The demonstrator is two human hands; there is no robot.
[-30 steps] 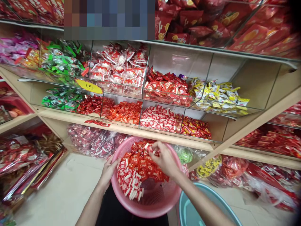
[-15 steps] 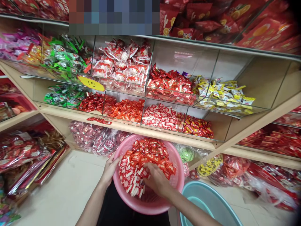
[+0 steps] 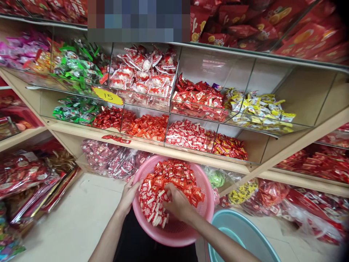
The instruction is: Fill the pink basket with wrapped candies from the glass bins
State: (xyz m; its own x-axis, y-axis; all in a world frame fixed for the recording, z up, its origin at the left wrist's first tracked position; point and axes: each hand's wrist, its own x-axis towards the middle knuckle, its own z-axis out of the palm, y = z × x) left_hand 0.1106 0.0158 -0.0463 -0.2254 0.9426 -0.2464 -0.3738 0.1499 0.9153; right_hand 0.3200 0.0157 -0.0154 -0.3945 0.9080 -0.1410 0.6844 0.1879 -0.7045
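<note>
A pink plastic basket (image 3: 174, 236) rests over my lap, tilted so its inside faces me. Its left rim is gripped by my left hand (image 3: 130, 196), with the thumb inside and the fingers around the outer wall. Inside lie red-and-white wrapped candies (image 3: 151, 205) on the left, orange-red wrapped candies (image 3: 180, 181) in the middle and right, and darker red ones (image 3: 174, 167) at the back. My right hand (image 3: 176, 203) is down among them, its fingers curled at the edge of the red-and-white candies. Whatever lies between those fingertips is hidden.
Ahead stands a wooden shelf (image 3: 152, 146) with clear compartments of wrapped candies and a yellow price tag (image 3: 108, 95). A blue-green tub (image 3: 253, 233) sits on the floor at right. Bagged candies (image 3: 114, 160) lie beneath the shelf; more packages (image 3: 27, 174) are at left.
My right hand has shifted slightly left and up within the basket, its fingers still curled among the candies. My left hand keeps its hold on the rim.
</note>
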